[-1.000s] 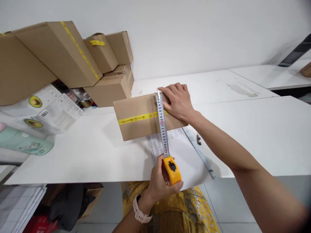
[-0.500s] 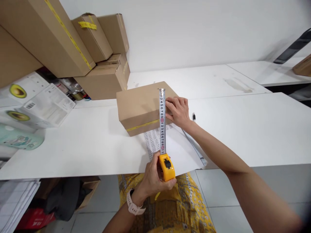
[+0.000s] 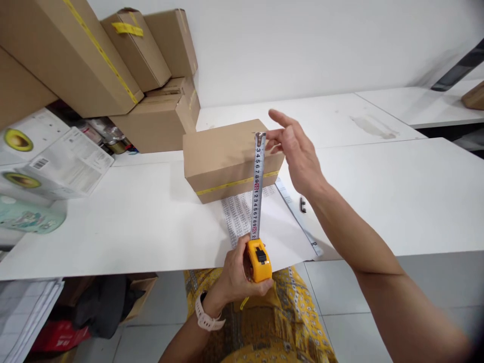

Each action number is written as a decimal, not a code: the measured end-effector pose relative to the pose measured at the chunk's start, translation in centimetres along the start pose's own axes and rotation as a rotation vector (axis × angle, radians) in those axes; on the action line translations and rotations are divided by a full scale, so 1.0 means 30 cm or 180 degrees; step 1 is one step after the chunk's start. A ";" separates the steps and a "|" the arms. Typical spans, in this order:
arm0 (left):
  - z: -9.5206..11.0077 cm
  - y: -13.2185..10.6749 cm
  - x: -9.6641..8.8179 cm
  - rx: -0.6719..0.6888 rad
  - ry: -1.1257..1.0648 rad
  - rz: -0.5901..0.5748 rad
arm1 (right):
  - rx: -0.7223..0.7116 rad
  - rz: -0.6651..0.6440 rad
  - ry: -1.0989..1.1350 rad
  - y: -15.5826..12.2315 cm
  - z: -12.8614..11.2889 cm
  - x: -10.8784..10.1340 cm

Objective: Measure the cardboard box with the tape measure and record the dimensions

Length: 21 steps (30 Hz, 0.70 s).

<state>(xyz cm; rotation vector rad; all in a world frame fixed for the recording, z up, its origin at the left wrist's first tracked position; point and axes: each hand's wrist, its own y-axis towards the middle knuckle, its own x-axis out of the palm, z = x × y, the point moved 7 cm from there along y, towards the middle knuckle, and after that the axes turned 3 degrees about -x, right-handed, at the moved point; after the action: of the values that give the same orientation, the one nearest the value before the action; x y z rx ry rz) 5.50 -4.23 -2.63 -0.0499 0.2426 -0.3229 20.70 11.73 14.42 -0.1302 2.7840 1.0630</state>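
Note:
My left hand (image 3: 234, 275) is wrapped round the yellow tape measure case (image 3: 258, 260) at the table's front edge. Its white blade (image 3: 257, 189) runs up from the case across a small cardboard box (image 3: 223, 156) with a strip of yellow tape on its front. My right hand (image 3: 298, 154) hovers at the box's right end, thumb and fingers pinching the blade's tip by the box's top edge, index finger stretched out. The box rests partly on a printed sheet of paper (image 3: 264, 222).
Several larger cardboard boxes (image 3: 113, 60) are stacked at the back left, with white avocado-printed cartons (image 3: 41, 161) and a pale green bottle (image 3: 30, 217) in front. A black pen (image 3: 302, 204) lies right of the paper. More white tables (image 3: 397, 176) stand to the right.
The box was turned so its taped side now faces front. My right hand lifted off the box and now pinches the blade tip. The left hand kept hold of the case.

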 end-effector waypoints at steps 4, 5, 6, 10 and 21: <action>-0.022 -0.009 -0.002 0.0150 0.0203 -0.0012 | 0.0322 -0.0210 0.0821 0.043 -0.053 0.000; -0.028 -0.012 0.002 0.0181 0.0172 -0.0022 | 0.0380 -0.0189 0.0912 0.039 -0.056 -0.004; -0.034 -0.016 0.007 0.0210 0.0104 -0.0035 | 0.0432 -0.0144 0.0973 0.026 -0.055 -0.008; -0.042 -0.024 0.012 0.0368 -0.0330 0.0075 | 0.0681 -0.0093 0.1068 -0.125 -0.034 0.027; -0.003 -0.030 -0.013 0.0858 -0.0647 0.0548 | -0.0161 -0.0147 -0.1439 -0.463 -0.001 0.035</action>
<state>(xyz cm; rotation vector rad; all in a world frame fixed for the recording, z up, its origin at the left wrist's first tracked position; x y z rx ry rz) 4.83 -4.96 -2.55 0.2025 0.0001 -0.1751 21.57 1.35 5.18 0.0369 2.3407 1.0049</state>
